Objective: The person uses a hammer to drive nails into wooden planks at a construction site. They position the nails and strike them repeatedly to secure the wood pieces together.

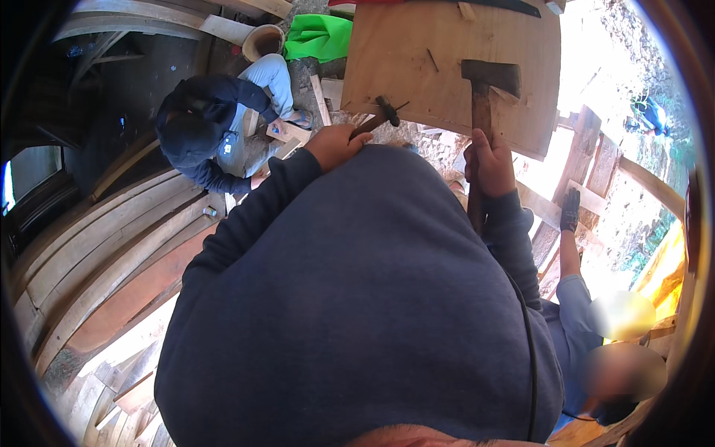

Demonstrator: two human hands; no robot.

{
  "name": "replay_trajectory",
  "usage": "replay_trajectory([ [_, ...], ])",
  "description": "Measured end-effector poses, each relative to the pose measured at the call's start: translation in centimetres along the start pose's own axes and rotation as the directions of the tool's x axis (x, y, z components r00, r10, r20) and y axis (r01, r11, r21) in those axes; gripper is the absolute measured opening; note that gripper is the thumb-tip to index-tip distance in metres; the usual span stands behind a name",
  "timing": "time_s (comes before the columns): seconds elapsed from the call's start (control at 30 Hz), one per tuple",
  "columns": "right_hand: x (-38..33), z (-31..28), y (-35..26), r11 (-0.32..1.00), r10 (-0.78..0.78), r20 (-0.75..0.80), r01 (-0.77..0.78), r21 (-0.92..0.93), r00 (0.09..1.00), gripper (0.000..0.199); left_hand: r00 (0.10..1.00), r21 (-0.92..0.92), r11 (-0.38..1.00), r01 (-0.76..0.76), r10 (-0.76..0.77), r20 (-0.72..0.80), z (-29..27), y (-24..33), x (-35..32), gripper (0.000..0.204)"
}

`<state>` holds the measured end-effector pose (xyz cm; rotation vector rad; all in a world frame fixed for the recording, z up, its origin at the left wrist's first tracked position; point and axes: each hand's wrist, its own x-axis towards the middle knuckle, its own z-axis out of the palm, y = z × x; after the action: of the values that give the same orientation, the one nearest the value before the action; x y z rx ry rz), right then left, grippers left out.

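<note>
At the near edge of the wooden board (447, 59): my left hand (335, 145) clamped on a small hammer (381, 113), my right hand (490, 165) clamped on an axe-like tool (488, 78). Risk, I judge: a slipped tool falling towards the crouching person (216, 119) below.

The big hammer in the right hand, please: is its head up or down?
Up: the right hand grips the handle low, and the big hammer has its head above, against the board.
</note>
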<state>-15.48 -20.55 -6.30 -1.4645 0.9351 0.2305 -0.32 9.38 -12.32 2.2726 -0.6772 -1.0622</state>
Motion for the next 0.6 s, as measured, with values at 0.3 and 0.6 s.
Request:
replay_trajectory([
  [0.3,-0.6,0.9,0.8,0.998,-0.05,-0.083,0.048,-0.027,0.995,0.026,1.0,-0.035,0.999,-0.021,0.021,-0.018,0.9,-0.9,0.2,0.058],
  [0.6,-1.0,0.3,1.8,0.966,-0.202,-0.059,0.189,-0.177,0.978,0.034,1.0,-0.002,1.0,0.006,-0.006,-0.006,0.4,-0.6,0.0,0.058],
])
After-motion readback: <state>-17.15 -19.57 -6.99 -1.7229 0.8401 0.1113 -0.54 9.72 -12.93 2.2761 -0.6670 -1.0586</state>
